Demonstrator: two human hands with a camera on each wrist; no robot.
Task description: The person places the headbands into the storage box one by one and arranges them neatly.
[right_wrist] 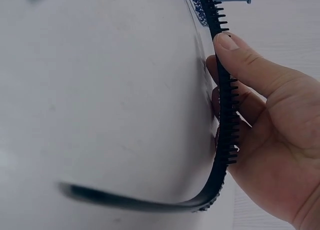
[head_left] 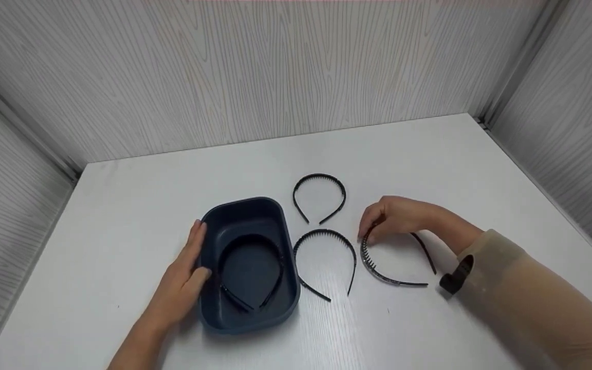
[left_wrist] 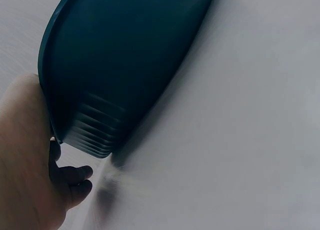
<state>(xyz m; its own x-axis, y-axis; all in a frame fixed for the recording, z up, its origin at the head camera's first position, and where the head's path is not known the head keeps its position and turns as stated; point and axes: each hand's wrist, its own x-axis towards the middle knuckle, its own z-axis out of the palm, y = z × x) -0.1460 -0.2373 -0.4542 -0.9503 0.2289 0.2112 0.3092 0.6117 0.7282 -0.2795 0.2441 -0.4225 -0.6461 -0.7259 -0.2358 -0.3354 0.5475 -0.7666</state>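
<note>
My left hand grips the left side of a dark blue plastic bin, thumb at the rim and fingers along the outer wall. In the left wrist view, the bin's ridged outer side shows beside that hand. Inside the bin lies one black headband. To the right, my right hand pinches a toothed black headband at its arch, thumb on the toothed side and fingers behind. Its free arm curves away in the right wrist view, where the held headband shows glittery trim.
Two more black toothed headbands lie on the white table: a far headband behind the bin's right edge, and a nearer headband right beside the bin. Pale wood-grain panels enclose the table at the back and sides.
</note>
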